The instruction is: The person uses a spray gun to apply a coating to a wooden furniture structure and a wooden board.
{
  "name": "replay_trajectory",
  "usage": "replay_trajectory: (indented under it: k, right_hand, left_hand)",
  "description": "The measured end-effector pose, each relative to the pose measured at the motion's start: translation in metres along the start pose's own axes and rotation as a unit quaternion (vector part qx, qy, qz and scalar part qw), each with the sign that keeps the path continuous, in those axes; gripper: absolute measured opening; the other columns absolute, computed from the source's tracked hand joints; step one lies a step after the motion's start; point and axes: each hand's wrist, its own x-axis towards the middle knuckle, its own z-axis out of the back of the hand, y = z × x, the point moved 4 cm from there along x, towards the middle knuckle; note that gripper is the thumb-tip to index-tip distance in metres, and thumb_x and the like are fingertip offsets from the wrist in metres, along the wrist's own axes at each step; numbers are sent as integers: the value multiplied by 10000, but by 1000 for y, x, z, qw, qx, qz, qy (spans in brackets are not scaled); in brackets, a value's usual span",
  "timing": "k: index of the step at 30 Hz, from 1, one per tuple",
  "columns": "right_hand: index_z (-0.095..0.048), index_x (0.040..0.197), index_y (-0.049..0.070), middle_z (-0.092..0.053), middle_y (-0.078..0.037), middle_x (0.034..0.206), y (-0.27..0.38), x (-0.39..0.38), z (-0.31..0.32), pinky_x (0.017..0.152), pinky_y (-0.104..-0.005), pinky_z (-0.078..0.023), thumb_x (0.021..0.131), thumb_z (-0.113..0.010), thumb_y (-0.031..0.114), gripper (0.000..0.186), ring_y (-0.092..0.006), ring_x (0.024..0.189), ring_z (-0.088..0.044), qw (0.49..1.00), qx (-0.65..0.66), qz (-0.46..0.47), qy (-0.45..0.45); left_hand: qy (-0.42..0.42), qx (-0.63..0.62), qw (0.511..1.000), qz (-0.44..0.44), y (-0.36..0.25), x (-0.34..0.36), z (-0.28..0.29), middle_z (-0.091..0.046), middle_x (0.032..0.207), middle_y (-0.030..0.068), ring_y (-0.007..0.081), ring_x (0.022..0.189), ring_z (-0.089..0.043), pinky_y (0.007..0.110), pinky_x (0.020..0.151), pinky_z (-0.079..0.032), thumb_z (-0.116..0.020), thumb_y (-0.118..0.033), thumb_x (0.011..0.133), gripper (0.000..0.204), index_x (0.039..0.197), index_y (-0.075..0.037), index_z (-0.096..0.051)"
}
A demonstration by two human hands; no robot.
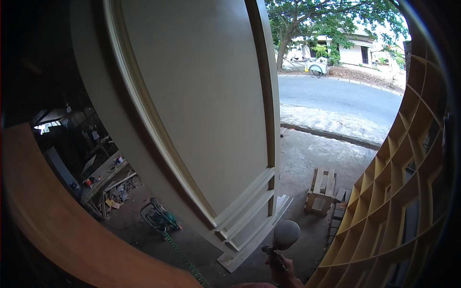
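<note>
My right hand (283,270) is closed around a spray gun (272,254) near the bottom edge. A round grey paint cup (286,234) sits on top of the gun. Before it stands a tall pale grey door panel (197,105) with raised mouldings, tilted in the view. The gun is close to the panel's lower right corner, apart from it. A strip of skin shows at the bottom edge left of my right hand; which part it belongs to is unclear. My left hand cannot be made out.
A green machine with a black frame (163,218) stands on the floor, with a green coiled hose (185,259) leading from it. An orange-brown board (62,216) curves along the left. A wooden shelf grid (384,192) rises at right. A small wooden stand (321,192) sits near the road.
</note>
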Motion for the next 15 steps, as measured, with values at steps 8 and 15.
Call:
replay_trajectory:
  k: [8,15]
  right_hand:
    - [-743,1119,43,-802,-124,866,-4,8,27,677,-401,-616,1012,-753,98,121,-288,769,-821,999,-51,3,-12]
    - [-738,1104,43,-779,-105,859,-12,18,55,668,-371,-585,1032,-734,92,87,-224,753,-776,999,-45,-9,1]
  left_hand:
    - [19,17,1000,1,-25,-1,8,-760,1352,200,390,1271,-722,548,1167,-514,-777,-490,905,596,1391,-149,-725]
    - [29,37,999,-7,-41,-12,-27,-756,1363,195,390,1279,-719,563,1195,-493,-773,-491,912,586,1397,-165,-725]
